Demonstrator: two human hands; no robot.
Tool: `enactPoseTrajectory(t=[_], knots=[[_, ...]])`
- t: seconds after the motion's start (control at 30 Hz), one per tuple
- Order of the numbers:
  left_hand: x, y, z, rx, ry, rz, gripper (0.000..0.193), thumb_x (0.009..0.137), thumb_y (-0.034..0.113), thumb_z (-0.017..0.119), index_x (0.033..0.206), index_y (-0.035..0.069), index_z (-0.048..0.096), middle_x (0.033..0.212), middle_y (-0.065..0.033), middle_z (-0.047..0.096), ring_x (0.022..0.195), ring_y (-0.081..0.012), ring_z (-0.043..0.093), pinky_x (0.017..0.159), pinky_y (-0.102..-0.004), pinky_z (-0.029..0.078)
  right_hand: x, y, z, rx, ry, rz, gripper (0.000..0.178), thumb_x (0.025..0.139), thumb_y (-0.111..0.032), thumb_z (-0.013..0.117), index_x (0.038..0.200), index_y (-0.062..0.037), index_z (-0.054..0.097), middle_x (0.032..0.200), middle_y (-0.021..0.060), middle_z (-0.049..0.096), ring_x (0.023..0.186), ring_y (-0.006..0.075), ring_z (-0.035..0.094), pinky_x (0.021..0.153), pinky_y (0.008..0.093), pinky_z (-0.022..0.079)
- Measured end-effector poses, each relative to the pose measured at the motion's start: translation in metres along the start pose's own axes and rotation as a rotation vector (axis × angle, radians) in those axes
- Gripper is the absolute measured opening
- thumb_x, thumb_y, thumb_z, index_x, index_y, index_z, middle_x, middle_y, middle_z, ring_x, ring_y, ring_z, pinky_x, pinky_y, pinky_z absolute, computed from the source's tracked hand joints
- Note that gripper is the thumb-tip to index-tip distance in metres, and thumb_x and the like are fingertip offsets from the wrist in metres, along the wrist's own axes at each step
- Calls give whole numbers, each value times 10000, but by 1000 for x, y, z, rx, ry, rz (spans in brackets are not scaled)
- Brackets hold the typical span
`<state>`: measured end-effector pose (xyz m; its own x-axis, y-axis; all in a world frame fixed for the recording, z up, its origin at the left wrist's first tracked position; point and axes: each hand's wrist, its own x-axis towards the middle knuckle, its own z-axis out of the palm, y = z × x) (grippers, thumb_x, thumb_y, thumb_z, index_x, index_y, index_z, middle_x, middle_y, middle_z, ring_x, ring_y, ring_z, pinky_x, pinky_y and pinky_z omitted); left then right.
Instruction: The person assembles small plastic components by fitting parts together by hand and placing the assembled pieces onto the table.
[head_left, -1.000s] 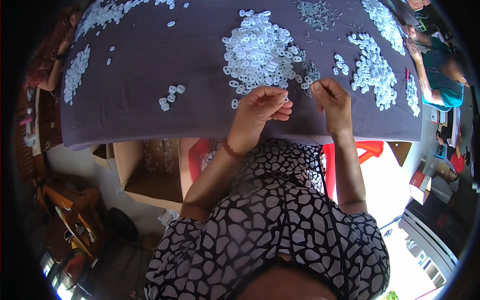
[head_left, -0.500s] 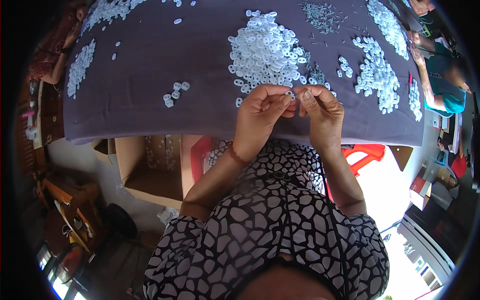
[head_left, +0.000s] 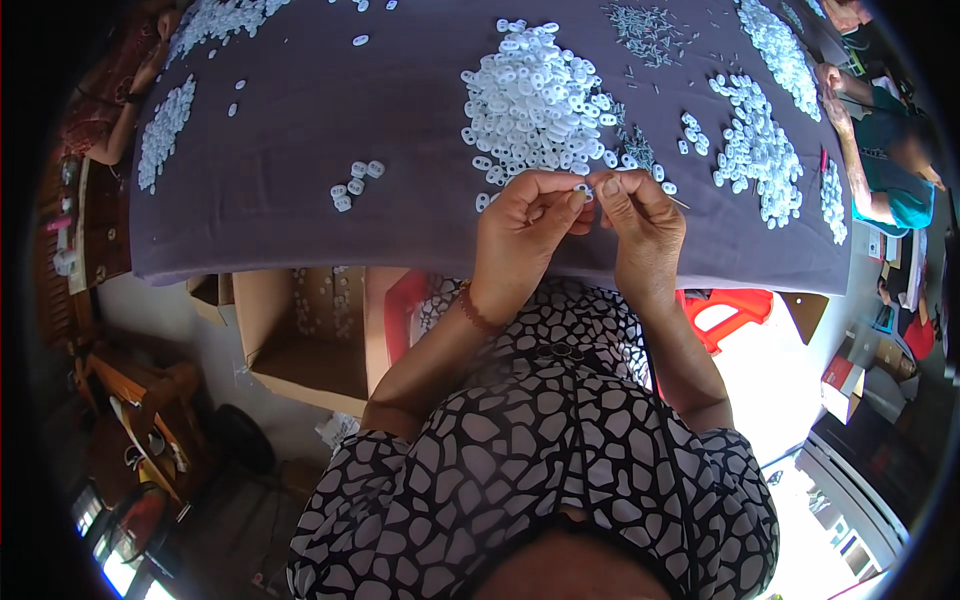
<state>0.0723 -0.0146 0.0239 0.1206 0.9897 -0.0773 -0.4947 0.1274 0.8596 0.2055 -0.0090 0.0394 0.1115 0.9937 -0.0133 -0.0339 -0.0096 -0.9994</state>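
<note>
My left hand [head_left: 530, 230] is closed, pinching a small white oval piece with holes [head_left: 586, 191] between thumb and fingertips. Right against it, my right hand [head_left: 645, 225] is closed too, thumb and index finger pressed together at the piece. What the right fingers grip is too small to make out. A thin pale rod [head_left: 679, 202] shows beside the right hand; whether it is held I cannot tell. Just beyond both hands lies a large heap of white two-hole pieces [head_left: 535, 100], with small grey screws [head_left: 637, 148] along its right side.
A grey cloth [head_left: 260, 200] covers the table. Several white pieces [head_left: 357, 187] lie apart on the left; another heap [head_left: 760, 150] and more screws [head_left: 648, 35] are farther right. Below the edge stands an open cardboard box [head_left: 300, 370]. Other people sit at both sides.
Both hands keep their pinch at nearly the same spot. The thin rod beside the right hand shows more clearly now. The table has shifted very slightly in the view.
</note>
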Motion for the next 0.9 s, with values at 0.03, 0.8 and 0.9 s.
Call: enactPoseTrajectory(t=[0.03,0.8,0.9], knots=[[0,0,0,-3,-1,5,160,939,63,571,1078,-17,575,961,-87,648,830,-130,644,755,-264,554,0,0,0,-9,-2,8,120,917,-139,628,874,-32,660,879,9,670,669,53,456,625,209,398],[-7,-6,-1,301,88,72,160,929,37,577,1070,-28,615,927,-71,662,814,-110,637,730,-245,538,-1,2,-1,-209,-42,92,163,910,-178,640,863,-27,678,725,-33,598,597,40,438,545,202,374],[-6,-4,0,249,78,34,178,931,41,576,1092,-30,603,981,-103,673,863,-142,654,766,-278,555,0,-2,-2,-194,-49,121,158,913,-170,635,867,-24,679,732,-29,603,601,43,441,554,205,380]])
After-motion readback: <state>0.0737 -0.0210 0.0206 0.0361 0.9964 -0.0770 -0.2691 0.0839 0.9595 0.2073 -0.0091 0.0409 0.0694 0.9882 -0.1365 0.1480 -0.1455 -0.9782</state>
